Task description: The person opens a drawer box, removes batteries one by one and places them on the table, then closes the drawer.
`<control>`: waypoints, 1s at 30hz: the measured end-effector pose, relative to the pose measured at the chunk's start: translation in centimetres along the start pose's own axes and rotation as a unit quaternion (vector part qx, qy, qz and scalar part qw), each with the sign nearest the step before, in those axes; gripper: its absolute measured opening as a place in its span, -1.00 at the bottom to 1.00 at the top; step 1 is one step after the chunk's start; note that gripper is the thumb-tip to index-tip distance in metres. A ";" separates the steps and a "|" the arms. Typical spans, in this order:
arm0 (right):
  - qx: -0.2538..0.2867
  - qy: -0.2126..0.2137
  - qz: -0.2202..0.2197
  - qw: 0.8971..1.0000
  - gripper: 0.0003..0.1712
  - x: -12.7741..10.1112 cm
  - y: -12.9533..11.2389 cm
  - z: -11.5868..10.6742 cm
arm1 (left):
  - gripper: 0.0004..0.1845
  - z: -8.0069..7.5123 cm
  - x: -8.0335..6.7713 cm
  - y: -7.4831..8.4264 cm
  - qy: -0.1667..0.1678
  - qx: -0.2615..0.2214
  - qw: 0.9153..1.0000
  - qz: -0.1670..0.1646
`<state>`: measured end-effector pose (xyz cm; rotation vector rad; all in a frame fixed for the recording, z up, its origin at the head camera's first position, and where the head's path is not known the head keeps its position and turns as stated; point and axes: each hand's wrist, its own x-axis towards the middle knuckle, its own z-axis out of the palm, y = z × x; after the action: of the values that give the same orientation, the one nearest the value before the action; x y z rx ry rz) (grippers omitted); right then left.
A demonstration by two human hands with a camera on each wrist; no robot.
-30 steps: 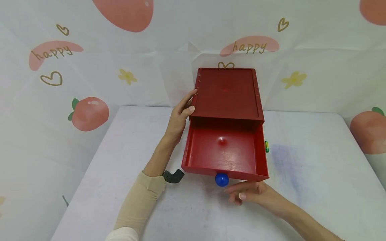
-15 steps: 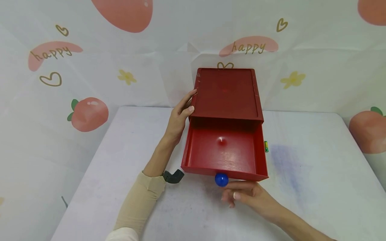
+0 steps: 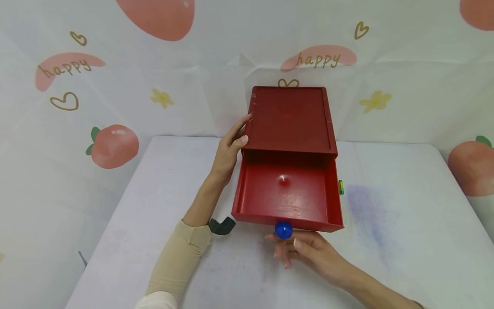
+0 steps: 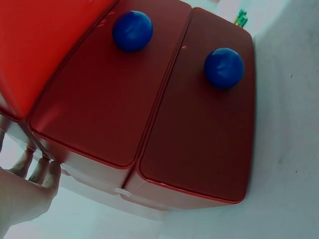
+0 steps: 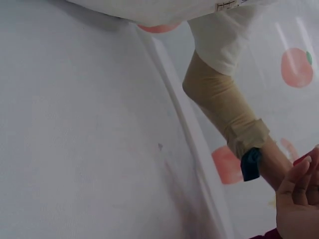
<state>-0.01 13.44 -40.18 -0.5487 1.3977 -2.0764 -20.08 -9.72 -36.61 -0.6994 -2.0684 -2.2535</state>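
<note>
Right hand (image 3: 305,253) has slid left along the front of the open drawer (image 3: 287,195) since a second ago, so now its fingers sit right under the blue knob (image 3: 283,230), touching or almost touching it; can't tell for sure from the head view. Fingers look loosely stretched out, not gripping anything. In the right wrist view you only catch the fingertips at the bottom corner, plus the other arm's beige sleeve (image 5: 224,107).

Left hand (image 3: 229,148) hasn't budged: it's flat against the left side of the red box (image 3: 289,118), fingers straight, thumb on the front edge, bracing it. The left wrist view shows those fingers (image 4: 37,169) pressed at the box's lower edge, and two closed lower drawers, each with its own blue knob (image 4: 224,67).

Drawer is pulled out toward the person, nothing in it. Small green and yellow thing (image 3: 341,187) lies on the table (image 3: 405,223) just right of the drawer
</note>
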 end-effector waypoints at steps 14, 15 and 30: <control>0.028 0.073 -0.029 0.997 -0.51 0.9 0.0 1.6 | -0.39 0.1 -0.1 0.0 0.001 -0.011 1.000 -0.003; 0.031 0.076 -0.028 0.996 -0.51 0.9 -0.1 1.7 | -0.39 0.2 -0.1 0.0 0.000 -0.013 1.000 -0.003; 0.056 0.126 0.004 0.990 -0.56 1.6 -1.2 1.8 | -0.40 0.2 -0.1 0.0 -0.003 -0.026 1.000 -0.002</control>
<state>-0.38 11.52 -38.35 -0.2403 1.4039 -2.2631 -19.96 -9.57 -36.67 -0.7057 -2.0221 -2.3191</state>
